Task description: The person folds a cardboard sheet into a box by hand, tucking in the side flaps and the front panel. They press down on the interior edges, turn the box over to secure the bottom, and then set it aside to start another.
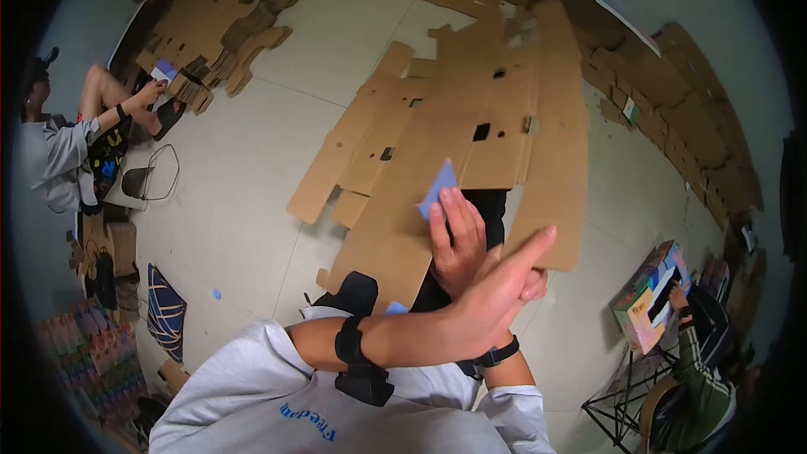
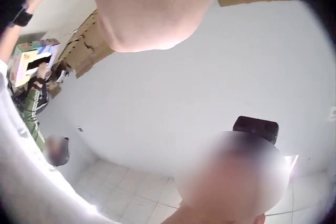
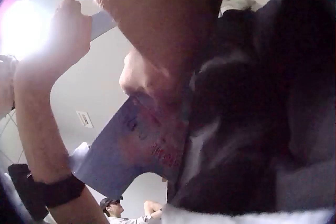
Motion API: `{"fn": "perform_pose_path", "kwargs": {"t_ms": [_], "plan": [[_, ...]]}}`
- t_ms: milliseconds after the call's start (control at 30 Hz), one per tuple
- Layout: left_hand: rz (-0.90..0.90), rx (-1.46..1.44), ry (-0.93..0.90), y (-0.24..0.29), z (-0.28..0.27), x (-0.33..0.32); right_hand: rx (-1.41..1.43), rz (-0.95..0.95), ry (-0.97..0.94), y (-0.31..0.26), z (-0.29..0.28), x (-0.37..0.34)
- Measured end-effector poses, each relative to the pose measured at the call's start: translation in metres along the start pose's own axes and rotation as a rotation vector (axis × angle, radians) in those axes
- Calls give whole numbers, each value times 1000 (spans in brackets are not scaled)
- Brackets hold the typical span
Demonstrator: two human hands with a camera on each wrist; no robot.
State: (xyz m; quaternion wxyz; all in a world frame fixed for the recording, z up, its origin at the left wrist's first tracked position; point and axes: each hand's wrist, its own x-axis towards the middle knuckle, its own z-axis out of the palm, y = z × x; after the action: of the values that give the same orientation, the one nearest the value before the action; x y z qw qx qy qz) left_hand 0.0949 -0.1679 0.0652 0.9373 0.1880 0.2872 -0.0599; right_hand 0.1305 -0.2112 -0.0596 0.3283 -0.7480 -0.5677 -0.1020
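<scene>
My arms cross over my lap, the left in front of the right in the head view. The right hand pinches a small purple card over the big cut-out cardboard sheet. In the right wrist view, a blue-purple card with faint handwriting and a rounded notch shows below the fingers. My left hand reaches right, its thumb straight over the sheet's near right corner and its other fingers curled below. I cannot tell whether it grips that corner. The sheet has flaps and square holes and lies over my dark-trousered legs.
Stacked cardboard and more along the far wall surround the tiled floor. A person sits at left. At right, another person's hand touches a colourful box beside a black wire frame.
</scene>
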Motion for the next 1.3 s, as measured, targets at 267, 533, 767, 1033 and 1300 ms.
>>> {"fn": "perform_pose_path", "kwargs": {"t_ms": [267,533,767,1033,1300], "plan": [[-495,301,-603,-22,0,-44,-41,-19,-2,21,-29,17],[445,1515,-268,48,-113,-98,406,678,168,35,-63,-8],[1155,1531,519,40,-214,-79,715,609,7,-10,-130,-65],[602,1536,-298,69,-174,-72,-10,734,-208,-49,-168,-122],[547,1536,-331,64,-180,-54,-275,884,-385,41,-204,-247]]}}
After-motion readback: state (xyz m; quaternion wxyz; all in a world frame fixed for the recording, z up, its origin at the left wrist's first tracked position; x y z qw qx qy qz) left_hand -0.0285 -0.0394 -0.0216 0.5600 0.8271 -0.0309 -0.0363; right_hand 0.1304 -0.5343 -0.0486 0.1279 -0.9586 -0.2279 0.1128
